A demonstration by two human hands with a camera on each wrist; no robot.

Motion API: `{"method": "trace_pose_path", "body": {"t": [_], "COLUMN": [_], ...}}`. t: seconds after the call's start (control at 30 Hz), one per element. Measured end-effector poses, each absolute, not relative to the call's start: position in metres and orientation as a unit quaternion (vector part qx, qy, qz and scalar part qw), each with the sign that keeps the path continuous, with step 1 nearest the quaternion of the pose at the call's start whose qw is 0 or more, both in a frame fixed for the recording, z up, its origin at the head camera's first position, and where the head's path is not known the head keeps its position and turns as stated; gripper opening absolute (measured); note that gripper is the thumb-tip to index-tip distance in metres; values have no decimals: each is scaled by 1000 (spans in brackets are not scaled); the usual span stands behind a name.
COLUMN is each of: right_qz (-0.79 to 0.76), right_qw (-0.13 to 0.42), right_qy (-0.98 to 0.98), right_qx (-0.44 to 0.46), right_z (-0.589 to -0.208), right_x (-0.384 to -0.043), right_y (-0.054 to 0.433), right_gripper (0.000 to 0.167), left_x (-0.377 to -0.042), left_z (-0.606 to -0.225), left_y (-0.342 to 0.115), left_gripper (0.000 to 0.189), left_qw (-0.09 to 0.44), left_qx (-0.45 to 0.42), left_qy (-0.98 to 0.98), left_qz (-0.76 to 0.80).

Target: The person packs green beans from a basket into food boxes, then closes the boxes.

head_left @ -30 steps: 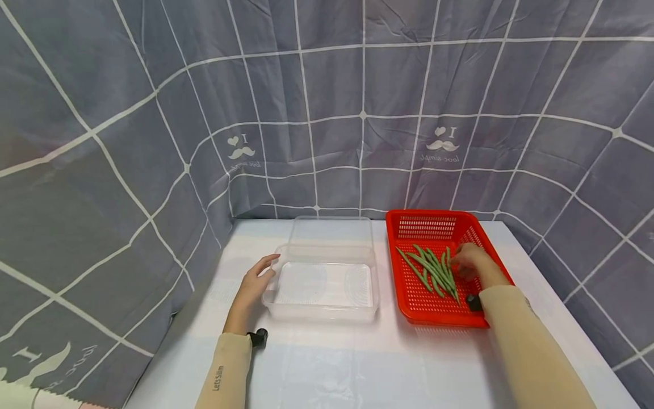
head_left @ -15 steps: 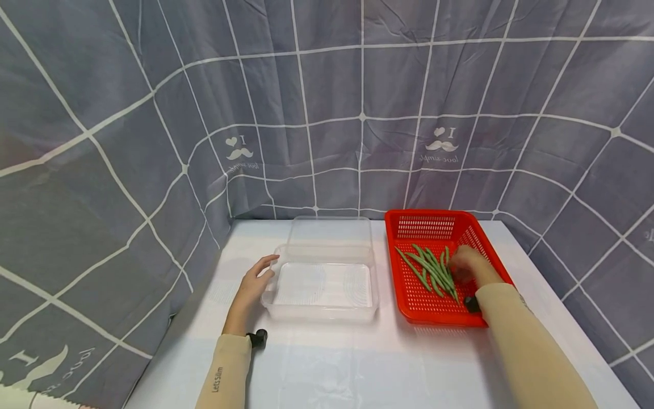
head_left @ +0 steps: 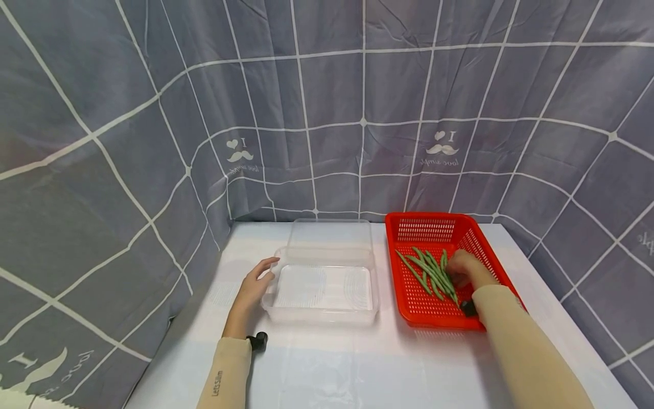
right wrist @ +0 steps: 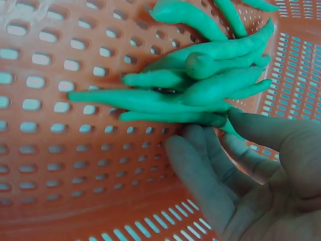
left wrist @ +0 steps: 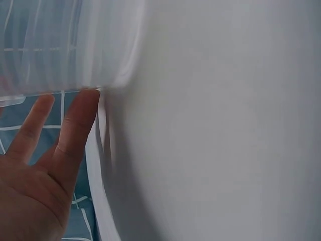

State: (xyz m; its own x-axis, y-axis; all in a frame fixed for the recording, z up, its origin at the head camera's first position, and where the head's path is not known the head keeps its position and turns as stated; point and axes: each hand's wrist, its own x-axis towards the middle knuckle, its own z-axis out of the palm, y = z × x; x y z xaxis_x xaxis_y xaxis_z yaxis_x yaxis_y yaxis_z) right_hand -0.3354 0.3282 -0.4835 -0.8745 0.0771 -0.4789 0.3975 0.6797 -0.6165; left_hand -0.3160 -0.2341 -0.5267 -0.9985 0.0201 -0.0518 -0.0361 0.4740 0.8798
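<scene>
My left hand (head_left: 252,287) rests beside a clear plastic container (head_left: 322,313), its fingers extended with the fingertips right at the container's left wall. The left wrist view shows two fingertips meeting the lower edge of the clear wall. Inside a red plastic basket (head_left: 444,325), my right hand (head_left: 467,267) reaches down to a loose pile of green beans (head_left: 431,270). From the right wrist, the thumb (right wrist: 251,123) touches the end of one green bean (right wrist: 165,117), while the other fingers bend loosely just below it, a gap showing between thumb and fingers.
A clear lid-like sheet (head_left: 329,232) lies behind the container. Everything stands on a white table (head_left: 317,363), and a grey curtain with white lines (head_left: 332,147) closes off the back and sides.
My right hand has shifted slightly left toward the green beans and now covers part of the pile's right side. My left hand stays at the container.
</scene>
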Motion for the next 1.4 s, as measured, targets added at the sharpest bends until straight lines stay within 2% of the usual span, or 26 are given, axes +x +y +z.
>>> {"method": "trace_pose_path", "body": {"t": [0.47,0.93,1.1,1.27,1.4], "right_qz": [-425,-455,-474,-507,-549], "right_qw": [215,204,194,202,212], "right_qy": [865,857,850,830,804], "right_qx": [157,131,127,114,87], "right_z": [-485,-478,-470,-459,-447], "right_x": [-330,-328,-330,-333,-337], "right_y": [326,326,325,321,316], "right_gripper": [17,14,15,27,19], "left_x": [-312,-311,-311,-311,-312], "left_z": [-523,-528,-528,-528,-528], "left_y": [-232,-233,-232,-232,-232], "left_gripper": [49,49,48,48,48], "left_qw": [12,11,10,10,9], "left_qx": [-3,-3,-1,-2,-2], "left_qy": [861,859,860,861,860], "left_qz": [508,511,510,509,510]}}
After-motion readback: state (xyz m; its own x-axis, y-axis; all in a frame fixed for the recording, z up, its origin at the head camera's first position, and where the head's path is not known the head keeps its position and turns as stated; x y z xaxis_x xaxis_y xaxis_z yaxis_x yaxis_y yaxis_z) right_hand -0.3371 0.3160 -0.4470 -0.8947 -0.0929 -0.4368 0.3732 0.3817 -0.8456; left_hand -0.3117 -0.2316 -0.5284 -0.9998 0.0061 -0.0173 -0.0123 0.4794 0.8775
